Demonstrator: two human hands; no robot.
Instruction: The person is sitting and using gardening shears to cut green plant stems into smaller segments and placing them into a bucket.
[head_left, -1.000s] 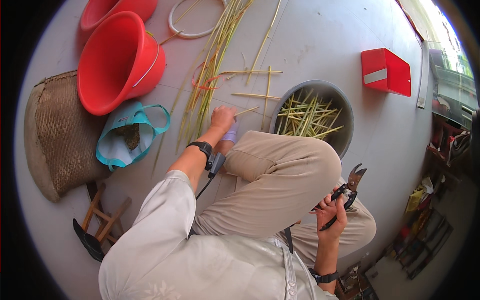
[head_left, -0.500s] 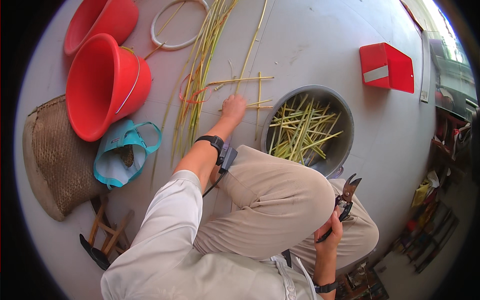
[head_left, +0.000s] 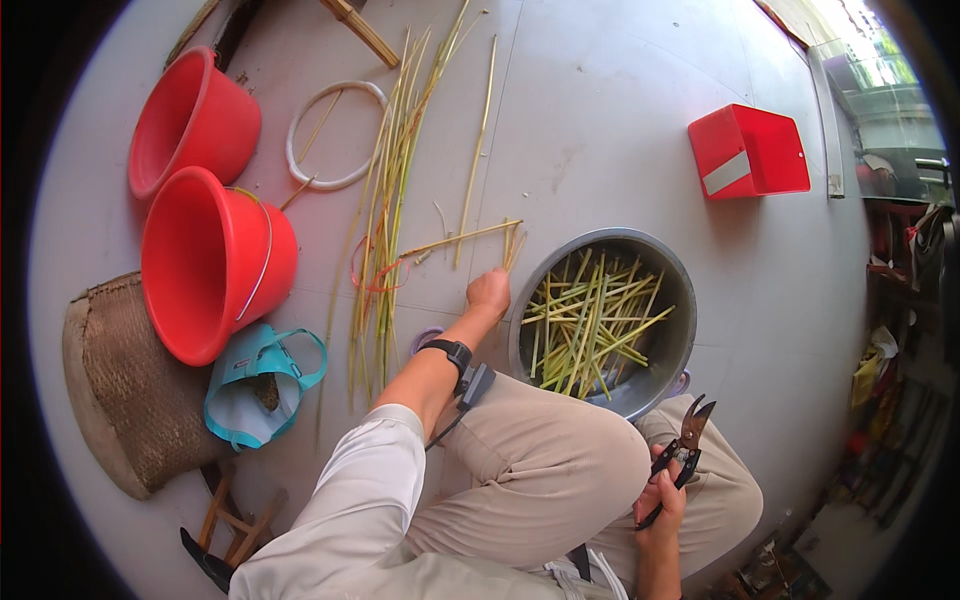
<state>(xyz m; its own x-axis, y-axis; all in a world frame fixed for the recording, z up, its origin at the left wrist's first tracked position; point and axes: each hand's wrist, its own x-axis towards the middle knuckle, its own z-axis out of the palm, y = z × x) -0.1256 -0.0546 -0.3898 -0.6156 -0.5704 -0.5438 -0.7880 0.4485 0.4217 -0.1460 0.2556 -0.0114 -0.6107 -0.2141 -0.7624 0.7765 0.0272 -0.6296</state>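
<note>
My left hand reaches forward to the floor and closes on a few short yellow-green stalks lying beside a grey metal basin. The basin holds several cut stalk pieces. A long bundle of green and yellow stalks lies on the floor to the left of that hand. My right hand rests by my knee, holding black pruning shears with the blades pointing up.
Two red buckets lie on their sides at the left, near a woven basket and a teal bag. A white ring lies behind the stalks. A red box sits at the far right.
My left hand has stretched farther forward, from near my knee out to the short stalks beside the basin. The view has tilted forward. My right hand keeps the shears by the knee.
</note>
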